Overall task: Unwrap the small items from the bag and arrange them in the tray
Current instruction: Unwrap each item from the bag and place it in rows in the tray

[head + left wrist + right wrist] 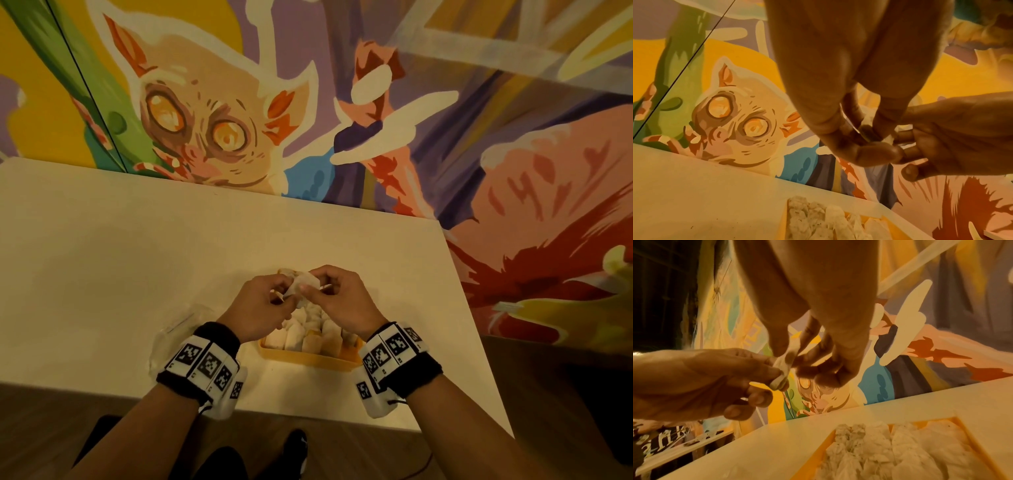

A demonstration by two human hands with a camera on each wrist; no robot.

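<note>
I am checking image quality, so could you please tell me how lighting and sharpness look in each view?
Head view: warm, dim light, table evenly lit, edges bent by the wide lens. Left wrist view: strong yellow cast, left hand close and soft. Right wrist view: right hand blurred, far left corner dark.

free: bare table point(102, 267) left, far | obstacles: tray point(308, 359) of packed items, bag point(171, 335)

Yellow tray point(310, 358) smooth, plastic-looking, pale items in tray point(900, 449) crinkled, matt, paper-like wrap, wrapper point(303, 286) above tray thin, creased, white, bag point(171, 337) left of tray clear glossy film, table point(137, 257) under tray smooth matt off-white, mural wall point(376, 102) beyond tray flat matt paint.
</note>
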